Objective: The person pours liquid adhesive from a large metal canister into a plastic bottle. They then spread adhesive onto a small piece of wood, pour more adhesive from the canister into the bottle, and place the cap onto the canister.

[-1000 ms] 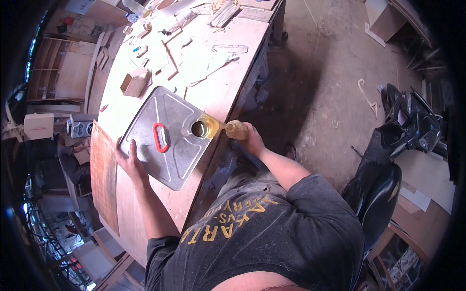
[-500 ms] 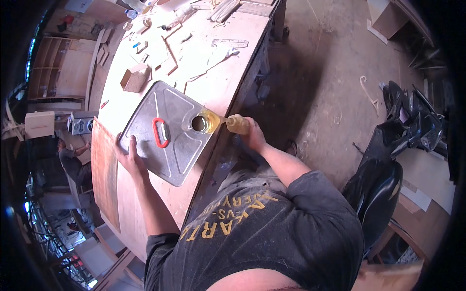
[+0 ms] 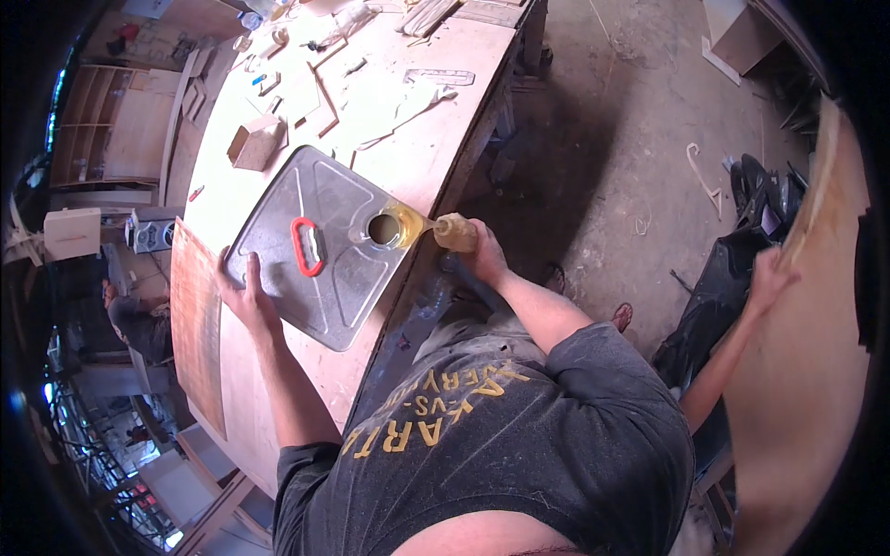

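A: Start with the can (image 3: pixel 348 278). Looks like what?

B: Grey and metallic, with a squarish face, rounded corners and ridges running across. Has a red handle (image 3: pixel 307 247) in the middle and a round opening (image 3: pixel 384 229) towards one corner. Glistens around that opening, wet with yellow liquid (image 3: pixel 408 225) right up to the corner.

A: And placed where?

B: On the pale wooden surface (image 3: pixel 408 171), close to its long edge, with the wet corner right by the bottle (image 3: pixel 457 233).

A: Now describe the hands.

B: Left hand (image 3: pixel 248 295) spread along the can's outer edge, steadying it. Right hand (image 3: pixel 484 252) wrapped around the cloudy, yellowish bottle, neck towards the corner. Cannot tell if touching there.

A: Go on to the surface.

B: Strewn with thin wooden strips (image 3: pixel 322 102), a crumpled white cloth (image 3: pixel 422 100) and a small open box (image 3: pixel 257 144) near the can. Reddish-brown board (image 3: pixel 197 324) along one side.

A: And around?

B: Bare, scuffed floor (image 3: pixel 575 167); black motorbike (image 3: pixel 723 264), partly hidden. Beside it, a co-worker's hand (image 3: pixel 774 275) gripping a large wooden sheet (image 3: pixel 788 398). Across the room, another person (image 3: pixel 144 324), near some shelving (image 3: pixel 88 139).
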A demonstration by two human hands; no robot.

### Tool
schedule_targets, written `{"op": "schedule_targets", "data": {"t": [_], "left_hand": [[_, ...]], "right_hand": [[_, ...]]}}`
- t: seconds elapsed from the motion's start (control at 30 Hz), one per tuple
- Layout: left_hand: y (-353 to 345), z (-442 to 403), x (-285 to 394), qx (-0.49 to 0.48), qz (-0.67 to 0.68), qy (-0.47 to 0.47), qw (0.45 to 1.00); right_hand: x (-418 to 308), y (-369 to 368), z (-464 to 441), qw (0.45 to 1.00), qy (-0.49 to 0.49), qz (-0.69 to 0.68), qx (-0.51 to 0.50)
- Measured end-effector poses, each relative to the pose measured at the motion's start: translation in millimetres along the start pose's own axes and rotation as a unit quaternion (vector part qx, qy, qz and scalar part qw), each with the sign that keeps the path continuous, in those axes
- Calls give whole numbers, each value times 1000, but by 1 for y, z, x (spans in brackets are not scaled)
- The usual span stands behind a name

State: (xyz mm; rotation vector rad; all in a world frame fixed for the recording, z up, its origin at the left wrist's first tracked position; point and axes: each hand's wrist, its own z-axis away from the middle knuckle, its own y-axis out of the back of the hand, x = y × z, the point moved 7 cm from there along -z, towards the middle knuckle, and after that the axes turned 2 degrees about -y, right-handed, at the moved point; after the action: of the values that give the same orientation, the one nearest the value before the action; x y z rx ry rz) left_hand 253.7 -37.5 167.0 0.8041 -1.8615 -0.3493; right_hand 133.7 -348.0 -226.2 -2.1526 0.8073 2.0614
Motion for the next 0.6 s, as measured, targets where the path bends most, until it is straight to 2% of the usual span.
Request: {"op": "schedule_targets", "data": {"t": [0.37, 0.47, 0.57, 0.6], "left_hand": [[0, -1, -8, 0, 28, 7, 1000], [2, -3, -7, 1, -20, -21, 1000], [-2, 1, -12, 5, 98, 44, 994], [1, 0, -15, -6, -5, -27, 1000]], "right_hand": [[9, -2, -1, 1000, -20, 7, 1], [4, 0, -1, 1000, -20, 13, 3], [-1, 6, -1, 1000, 23, 2, 12], [-1, 7, -2, 1000, 24, 10, 4]]}}
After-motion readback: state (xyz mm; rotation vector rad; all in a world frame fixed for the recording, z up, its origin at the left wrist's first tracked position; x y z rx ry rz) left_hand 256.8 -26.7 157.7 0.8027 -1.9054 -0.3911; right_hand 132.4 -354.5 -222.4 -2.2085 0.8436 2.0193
